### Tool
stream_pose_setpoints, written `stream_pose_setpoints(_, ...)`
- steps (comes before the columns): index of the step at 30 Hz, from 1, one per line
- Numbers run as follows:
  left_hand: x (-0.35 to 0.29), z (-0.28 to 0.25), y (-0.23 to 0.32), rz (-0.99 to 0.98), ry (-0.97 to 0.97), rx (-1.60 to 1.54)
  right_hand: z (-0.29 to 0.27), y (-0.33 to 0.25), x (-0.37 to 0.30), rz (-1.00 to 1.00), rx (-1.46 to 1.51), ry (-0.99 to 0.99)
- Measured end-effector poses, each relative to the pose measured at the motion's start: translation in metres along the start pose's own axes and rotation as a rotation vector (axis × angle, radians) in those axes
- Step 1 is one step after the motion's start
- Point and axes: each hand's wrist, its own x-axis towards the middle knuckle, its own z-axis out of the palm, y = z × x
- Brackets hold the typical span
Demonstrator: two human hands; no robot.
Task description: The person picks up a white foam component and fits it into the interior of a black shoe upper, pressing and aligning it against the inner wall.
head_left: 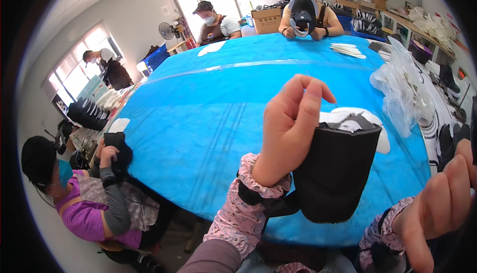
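My left hand [293,124] is raised over the near part of the table, fingers curled and thumb and fingertips pinched together. A thin dark line shows at its fingertips; what it is, I cannot tell. Right beside this hand stands a black, tube-shaped piece [335,176], like a shoe upper, its top edge showing a grey and white inside. Whether the hand touches it is unclear. White flat pieces [383,141] lie behind it. My right hand [442,203] is at the lower right, most fingers bent and one pointing down; its grip is partly cut off by the picture's rim.
A blue-covered table [198,124] spreads ahead. A clear plastic bag [400,86] and white insole-like pieces [347,50] lie on its right side. One person [99,213] handles a black piece at the left; another [310,17] holds a black shoe-like piece across the table.
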Motion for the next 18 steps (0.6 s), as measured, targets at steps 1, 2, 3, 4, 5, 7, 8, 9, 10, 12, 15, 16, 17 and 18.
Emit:
stream_pose_setpoints(1, 0.000, -0.002, 0.000, -0.006, -0.009, -0.006, -0.001, 0.001, -0.003, -0.027, -0.076, -0.001)
stream_pose_setpoints(2, -0.001, -0.005, 0.000, -0.002, -0.022, -0.013, 0.000, 0.002, -0.004, -0.046, -0.130, 0.003)
stream_pose_setpoints(3, 0.000, -0.007, -0.001, 0.005, -0.032, -0.020, -0.002, 0.002, -0.007, -0.055, -0.165, 0.008)
stream_pose_setpoints(4, 0.001, -0.006, -0.002, 0.018, -0.031, -0.025, -0.002, 0.002, -0.009, -0.060, -0.200, 0.016)
stream_pose_setpoints(5, 0.001, -0.006, -0.003, 0.018, -0.036, -0.030, -0.002, 0.002, -0.011, -0.065, -0.226, 0.023)
stream_pose_setpoints(7, 0.000, -0.007, -0.003, 0.010, -0.039, -0.010, -0.003, 0.004, -0.015, -0.073, -0.266, 0.035)
stream_pose_setpoints(8, -0.001, -0.007, -0.003, 0.008, -0.039, -0.008, -0.005, 0.005, -0.017, -0.077, -0.275, 0.042)
stream_pose_setpoints(9, -0.001, -0.006, -0.003, 0.006, -0.035, -0.005, -0.005, 0.005, -0.017, -0.080, -0.295, 0.050)
stream_pose_setpoints(10, -0.001, -0.004, -0.002, 0.004, -0.030, -0.001, -0.003, 0.005, -0.019, -0.082, -0.309, 0.053)
stream_pose_setpoints(12, -0.001, -0.002, 0.001, -0.012, -0.013, 0.027, -0.002, 0.009, -0.020, -0.078, -0.340, 0.056)
stream_pose_setpoints(15, -0.001, -0.002, 0.000, -0.010, 0.007, 0.070, 0.002, 0.019, -0.020, -0.077, -0.386, 0.058)
stream_pose_setpoints(16, -0.001, -0.001, 0.001, 0.010, 0.009, 0.081, 0.004, 0.018, -0.019, -0.081, -0.391, 0.058)
stream_pose_setpoints(17, -0.001, 0.000, 0.003, 0.015, 0.008, 0.081, 0.006, 0.017, -0.019, -0.086, -0.403, 0.057)
stream_pose_setpoints(18, -0.002, 0.001, 0.003, -0.015, 0.002, 0.066, 0.006, 0.019, -0.019, -0.085, -0.416, 0.057)
